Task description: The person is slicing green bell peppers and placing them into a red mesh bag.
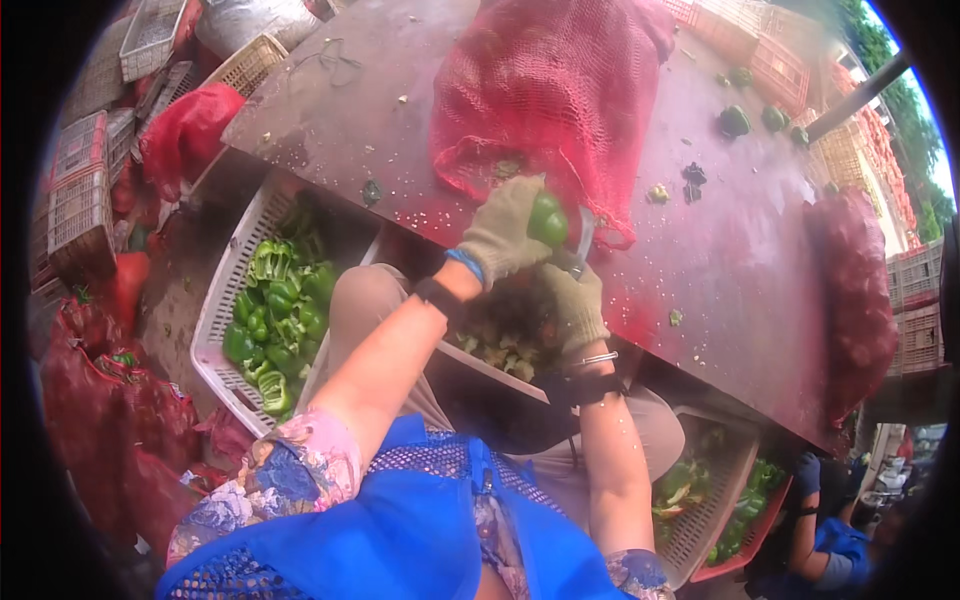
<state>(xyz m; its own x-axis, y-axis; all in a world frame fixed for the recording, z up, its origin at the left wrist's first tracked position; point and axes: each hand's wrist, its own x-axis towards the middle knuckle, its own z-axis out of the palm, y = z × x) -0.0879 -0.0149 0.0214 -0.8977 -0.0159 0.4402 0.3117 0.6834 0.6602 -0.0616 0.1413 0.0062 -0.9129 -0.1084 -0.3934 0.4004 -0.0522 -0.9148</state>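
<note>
In a pale knitted glove, my left hand (pixel 503 226) is closed round a green bell pepper (pixel 548 219) at the table's near edge. Just right of the pepper, my gloved right hand (pixel 577 303) grips a knife (pixel 586 229), its pale blade pointing up beside the pepper. Both hands are close together in front of the open mouth of a red mesh sack (pixel 560 85), which lies on the metal table (pixel 360 110). Below my hands, a container (pixel 490 372) between my knees holds pale green pepper scraps.
A white plastic crate (pixel 215 330) of cut green peppers stands left of my knees. Another crate (pixel 708 500) with peppers is at the lower right, near a co-worker's arm (pixel 806 530). Full red sacks (pixel 110 400) lie at left; one sack (pixel 850 300) rests on the table's right.
</note>
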